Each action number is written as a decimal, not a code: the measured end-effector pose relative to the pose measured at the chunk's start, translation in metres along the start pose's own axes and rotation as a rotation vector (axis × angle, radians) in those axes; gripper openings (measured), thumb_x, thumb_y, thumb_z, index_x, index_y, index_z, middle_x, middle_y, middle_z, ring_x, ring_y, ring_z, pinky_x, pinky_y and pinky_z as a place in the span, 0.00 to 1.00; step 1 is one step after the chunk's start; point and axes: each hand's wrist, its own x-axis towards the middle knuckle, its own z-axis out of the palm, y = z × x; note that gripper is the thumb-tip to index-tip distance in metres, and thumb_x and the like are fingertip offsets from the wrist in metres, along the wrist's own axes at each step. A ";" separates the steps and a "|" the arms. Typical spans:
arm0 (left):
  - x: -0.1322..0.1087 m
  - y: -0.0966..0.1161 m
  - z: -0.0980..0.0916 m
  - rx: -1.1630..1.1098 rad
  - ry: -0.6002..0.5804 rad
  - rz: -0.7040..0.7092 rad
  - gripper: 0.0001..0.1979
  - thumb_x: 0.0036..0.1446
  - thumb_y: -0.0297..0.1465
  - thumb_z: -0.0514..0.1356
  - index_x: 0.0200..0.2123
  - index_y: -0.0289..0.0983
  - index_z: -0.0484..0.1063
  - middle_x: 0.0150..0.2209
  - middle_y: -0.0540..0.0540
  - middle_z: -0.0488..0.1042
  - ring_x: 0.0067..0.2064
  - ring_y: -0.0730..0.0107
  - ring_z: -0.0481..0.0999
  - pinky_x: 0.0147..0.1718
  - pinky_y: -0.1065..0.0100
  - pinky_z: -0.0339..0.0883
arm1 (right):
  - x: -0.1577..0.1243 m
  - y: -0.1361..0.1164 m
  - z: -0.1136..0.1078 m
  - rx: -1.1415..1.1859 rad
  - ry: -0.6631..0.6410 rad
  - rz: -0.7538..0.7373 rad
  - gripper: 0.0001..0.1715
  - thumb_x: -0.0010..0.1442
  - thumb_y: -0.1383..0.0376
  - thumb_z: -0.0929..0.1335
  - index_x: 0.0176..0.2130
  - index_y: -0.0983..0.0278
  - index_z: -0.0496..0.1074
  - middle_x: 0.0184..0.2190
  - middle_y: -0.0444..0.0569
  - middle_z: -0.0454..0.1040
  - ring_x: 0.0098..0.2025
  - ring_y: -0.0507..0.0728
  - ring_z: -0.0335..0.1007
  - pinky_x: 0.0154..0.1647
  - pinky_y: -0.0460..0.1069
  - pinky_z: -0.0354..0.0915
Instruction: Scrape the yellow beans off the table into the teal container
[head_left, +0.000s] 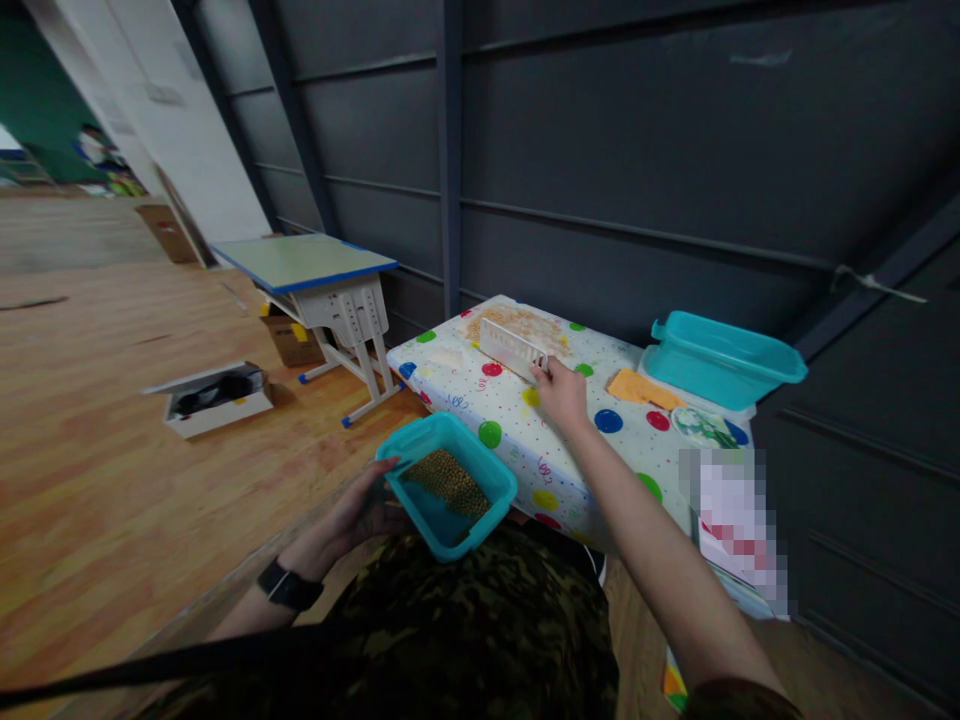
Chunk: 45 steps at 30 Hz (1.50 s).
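My left hand (367,505) is closed on the left rim of a teal plastic tub (491,495), which I hold tilted at the table's front edge, close to my body. Small round yellowish-brown beans (448,482) cover part of its bottom. My right hand (561,388) grips the near end of a long white plastic piece with slots (510,345), stood on its edge on the tablecloth. Just behind that piece lies a thin spread of tan grains (551,328). A small pale patch (448,357) shows on the cloth to its left.
The low table (600,375) wears a dotted cloth. Toward its right stand another teal tub (724,350), an orange cloth (641,388) and a round patterned item (703,427). A dark panel wall (675,130) rises behind. A school desk (307,262) and an open white box (217,400) are left.
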 end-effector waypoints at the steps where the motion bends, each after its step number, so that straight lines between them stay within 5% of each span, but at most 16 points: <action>1: 0.000 0.000 0.000 0.003 -0.002 -0.003 0.34 0.62 0.54 0.73 0.61 0.37 0.77 0.44 0.34 0.91 0.40 0.42 0.93 0.43 0.51 0.85 | 0.001 0.001 0.000 0.028 0.007 -0.003 0.13 0.75 0.61 0.69 0.38 0.58 0.81 0.29 0.51 0.81 0.35 0.65 0.75 0.38 0.52 0.58; 11: -0.001 0.000 0.000 -0.004 -0.023 -0.036 0.28 0.62 0.55 0.74 0.49 0.36 0.81 0.45 0.32 0.90 0.41 0.42 0.92 0.45 0.49 0.86 | 0.008 0.011 -0.007 0.085 0.016 0.027 0.09 0.73 0.64 0.69 0.39 0.58 0.80 0.31 0.50 0.82 0.36 0.64 0.76 0.42 0.52 0.62; 18: -0.003 -0.001 0.002 -0.024 -0.018 -0.007 0.36 0.61 0.54 0.76 0.63 0.40 0.76 0.46 0.36 0.91 0.39 0.44 0.92 0.42 0.50 0.85 | 0.011 0.010 0.001 0.099 0.033 -0.012 0.12 0.73 0.62 0.69 0.37 0.57 0.80 0.30 0.50 0.82 0.36 0.65 0.76 0.41 0.52 0.63; 35: -0.008 0.000 0.001 -0.033 -0.058 -0.016 0.31 0.60 0.54 0.78 0.54 0.38 0.79 0.42 0.37 0.91 0.40 0.44 0.93 0.42 0.53 0.86 | 0.013 0.008 0.007 0.021 -0.026 -0.051 0.14 0.76 0.63 0.69 0.43 0.59 0.86 0.36 0.53 0.87 0.39 0.65 0.81 0.42 0.52 0.62; 45: -0.005 0.001 0.001 -0.051 -0.034 -0.030 0.44 0.44 0.58 0.86 0.54 0.39 0.78 0.39 0.41 0.90 0.37 0.46 0.92 0.39 0.53 0.86 | 0.016 0.001 0.008 -0.030 -0.062 -0.057 0.14 0.78 0.65 0.69 0.46 0.59 0.87 0.41 0.55 0.90 0.44 0.66 0.83 0.42 0.52 0.61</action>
